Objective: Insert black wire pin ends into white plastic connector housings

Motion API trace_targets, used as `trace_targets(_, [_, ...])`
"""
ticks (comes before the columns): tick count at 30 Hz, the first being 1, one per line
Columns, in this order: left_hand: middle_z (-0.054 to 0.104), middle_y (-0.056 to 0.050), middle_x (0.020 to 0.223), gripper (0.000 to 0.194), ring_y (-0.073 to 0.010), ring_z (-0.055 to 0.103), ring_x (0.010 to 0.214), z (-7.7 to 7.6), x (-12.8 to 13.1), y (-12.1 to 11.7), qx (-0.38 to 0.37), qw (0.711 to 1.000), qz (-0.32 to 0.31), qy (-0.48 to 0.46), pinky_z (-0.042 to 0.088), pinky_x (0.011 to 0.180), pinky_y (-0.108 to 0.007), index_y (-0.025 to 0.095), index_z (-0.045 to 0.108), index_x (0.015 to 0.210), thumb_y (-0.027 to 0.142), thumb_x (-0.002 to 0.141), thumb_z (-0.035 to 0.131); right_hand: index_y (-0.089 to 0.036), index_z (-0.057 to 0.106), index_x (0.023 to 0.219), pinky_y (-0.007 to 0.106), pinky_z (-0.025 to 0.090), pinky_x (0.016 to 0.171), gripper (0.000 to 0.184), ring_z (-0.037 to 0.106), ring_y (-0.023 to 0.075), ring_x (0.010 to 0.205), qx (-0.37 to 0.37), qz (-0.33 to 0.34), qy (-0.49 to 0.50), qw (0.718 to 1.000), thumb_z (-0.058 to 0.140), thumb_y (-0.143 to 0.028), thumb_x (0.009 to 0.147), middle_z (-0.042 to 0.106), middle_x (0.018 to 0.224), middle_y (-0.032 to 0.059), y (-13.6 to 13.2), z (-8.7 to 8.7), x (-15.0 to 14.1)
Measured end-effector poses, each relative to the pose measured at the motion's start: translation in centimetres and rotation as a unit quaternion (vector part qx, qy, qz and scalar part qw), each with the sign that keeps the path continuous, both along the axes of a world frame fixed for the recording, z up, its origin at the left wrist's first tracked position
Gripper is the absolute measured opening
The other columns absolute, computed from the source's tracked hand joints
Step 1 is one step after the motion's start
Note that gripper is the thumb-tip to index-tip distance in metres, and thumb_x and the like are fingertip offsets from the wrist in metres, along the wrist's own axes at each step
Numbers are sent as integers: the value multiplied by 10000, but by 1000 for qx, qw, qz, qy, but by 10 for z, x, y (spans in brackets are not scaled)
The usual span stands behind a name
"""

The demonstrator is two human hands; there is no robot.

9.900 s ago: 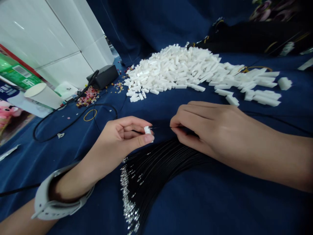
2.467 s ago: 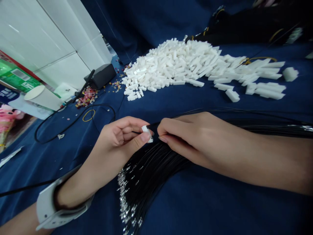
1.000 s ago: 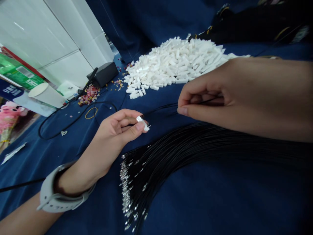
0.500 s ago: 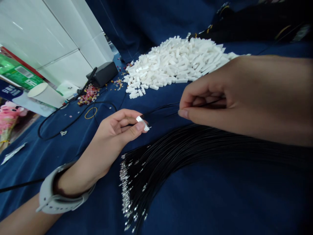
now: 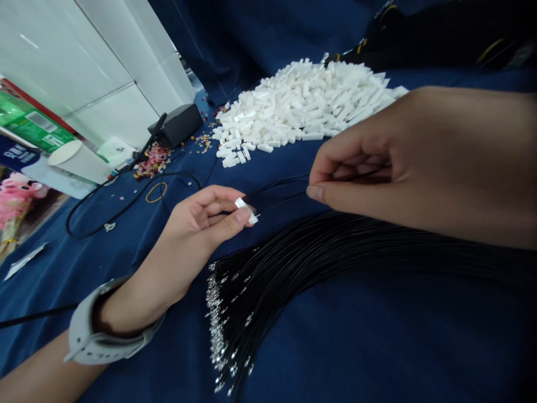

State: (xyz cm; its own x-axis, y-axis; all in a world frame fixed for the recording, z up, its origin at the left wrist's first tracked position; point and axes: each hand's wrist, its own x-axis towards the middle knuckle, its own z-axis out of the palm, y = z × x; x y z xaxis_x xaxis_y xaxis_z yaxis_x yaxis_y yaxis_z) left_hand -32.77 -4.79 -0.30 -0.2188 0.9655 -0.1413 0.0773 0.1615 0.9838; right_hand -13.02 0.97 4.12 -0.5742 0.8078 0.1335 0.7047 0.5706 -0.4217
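Observation:
Between thumb and fingers, my left hand [image 5: 207, 218] pinches a white connector housing [image 5: 246, 210]. Thin black wires [image 5: 277, 183] run from the housing across to my right hand [image 5: 356, 162], whose thumb and index finger are closed on them. One thin wire with a small metal tip lies close to the housing's near end; whether it is seated cannot be made out. Below both hands lies a thick bundle of black wires [image 5: 293, 268] with silver crimp terminals at their left ends. A heap of white connector housings [image 5: 302, 106] sits behind my hands.
A black box [image 5: 176, 126] with a cable stands by a white panel [image 5: 100, 61]. Nearby are small coloured beads [image 5: 153, 161], a paper cup [image 5: 79, 162], a yellow rubber band [image 5: 156, 192] and a pink plush toy [image 5: 19, 193]. Dark wire bundles [image 5: 440, 39] lie at the back right.
Both hands keep their grips and have hardly moved. The thin wire near the housing shows slightly more plainly now; the view has shifted a little.

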Motion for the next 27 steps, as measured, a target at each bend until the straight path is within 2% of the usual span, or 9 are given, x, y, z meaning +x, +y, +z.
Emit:
trace_targets(3, [730,42,708,135,-55,649,664,1,1,1,-5,1000,2,4,483,613,-101,198,689,822,126,760,785,-208,685,740,293,389,592,202,604,125,608,-16,1,-52,999,550,-249,884,645,641,-40,0,5,1])
trace_targets(6, [725,47,719,125,-57,645,683,2,1,0,-8,1000,6,7,483,643,-111,213,693,817,131,770,776,-215,686,753,299,390,585,192,599,130,592,-45,6,-62,997,545,-266,874,646,636,-38,6,8,1])
trace_targets(12, [714,32,756,174,-158,659,765,1,0,-2,-2,1000,-3,20,548,751,-253,292,714,814,205,707,821,-240,704,779,293,394,555,204,592,128,568,-49,13,-69,996,541,-329,862,649,633,-32,14,6,3])
trace_targets(15, [715,38,745,160,-134,657,745,1,1,-2,-4,1000,0,22,537,739,-226,277,712,812,187,722,809,-241,706,732,259,377,501,169,570,107,516,-37,4,-50,998,584,-318,821,631,605,-39,15,3,4])
trace_targets(19, [712,34,736,124,-121,645,708,2,3,-1,-3,1000,5,25,533,676,-208,261,707,805,173,753,779,-243,714,762,275,437,566,200,584,109,545,-2,6,-54,999,561,-343,845,641,631,-36,22,-3,5])
trace_targets(21, [713,34,735,133,-119,646,707,2,3,-1,0,1000,5,20,532,671,-198,267,713,801,169,745,784,-235,717,745,265,431,529,191,573,108,509,13,7,-38,999,595,-366,810,637,604,-31,26,-7,5])
trace_targets(23, [717,37,725,145,-111,649,708,1,2,-1,2,1000,7,16,527,681,-180,263,718,804,163,732,795,-228,720,716,242,404,479,172,552,97,457,13,8,-19,1000,618,-358,766,627,566,-33,30,-10,5])
trace_targets(27, [718,39,708,150,-116,656,705,0,0,0,4,1000,3,20,529,674,-168,263,718,789,182,703,811,-234,722,711,242,405,467,185,564,105,452,7,15,-19,1000,598,-362,762,628,560,-37,33,-14,4])
